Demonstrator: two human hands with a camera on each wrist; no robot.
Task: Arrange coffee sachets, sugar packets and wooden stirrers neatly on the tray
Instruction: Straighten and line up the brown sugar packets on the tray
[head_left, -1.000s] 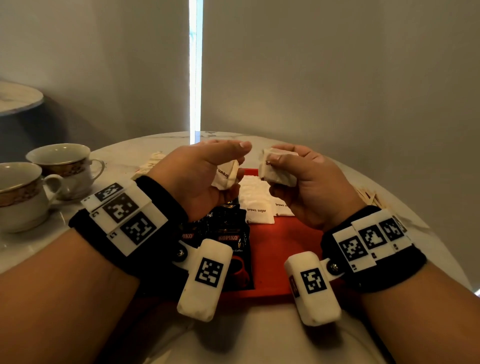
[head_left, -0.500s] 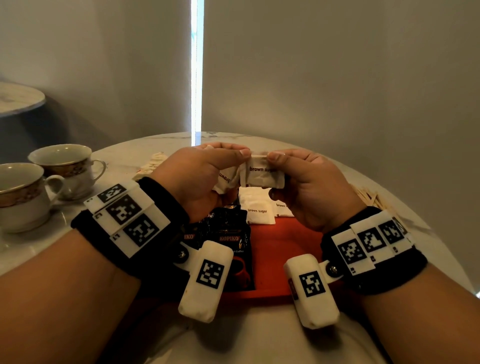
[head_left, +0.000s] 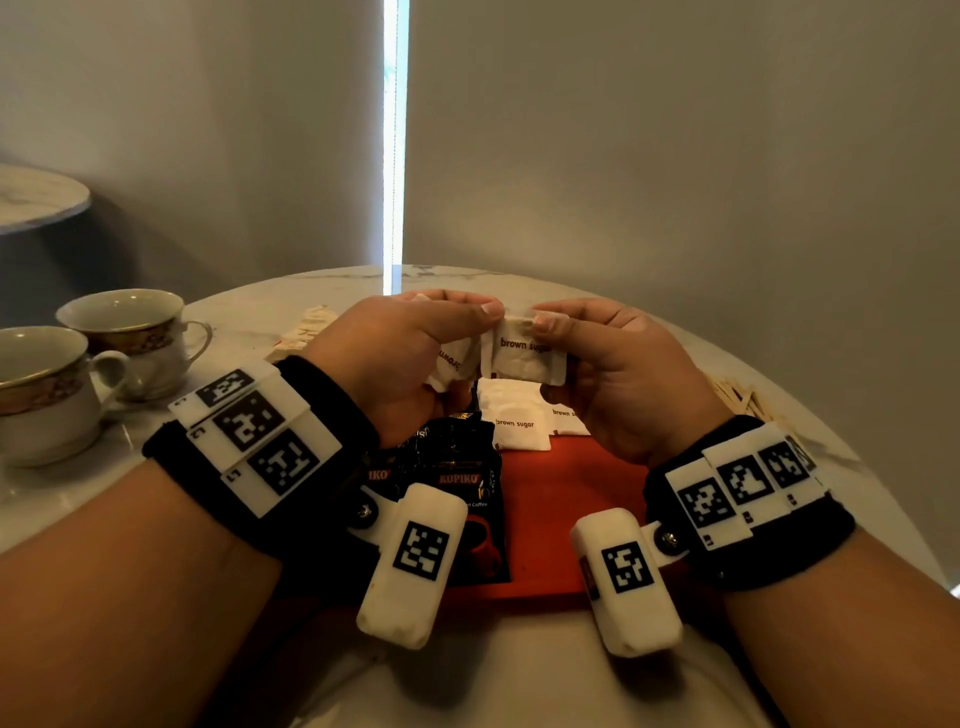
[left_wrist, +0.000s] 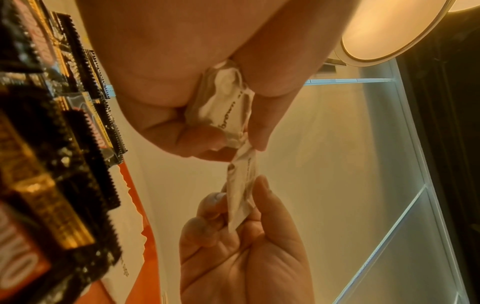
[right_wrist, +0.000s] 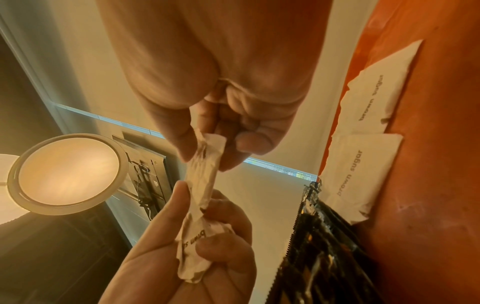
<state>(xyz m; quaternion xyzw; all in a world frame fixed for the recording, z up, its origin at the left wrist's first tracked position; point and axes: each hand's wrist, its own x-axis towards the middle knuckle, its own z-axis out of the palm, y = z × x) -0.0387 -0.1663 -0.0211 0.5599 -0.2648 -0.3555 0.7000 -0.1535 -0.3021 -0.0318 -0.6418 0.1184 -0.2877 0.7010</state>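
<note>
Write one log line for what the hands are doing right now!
left hand: grips crumpled sugar packet | right hand: pinches second sugar packet | both hands above red tray

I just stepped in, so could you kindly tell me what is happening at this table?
A person is sorting brown sugar packets above a red tray. The right hand pinches one flat packet, which the left hand also pinches while holding a crumpled packet. Two sugar packets and black coffee sachets lie on the tray; wooden stirrers wait on the table.
</note>
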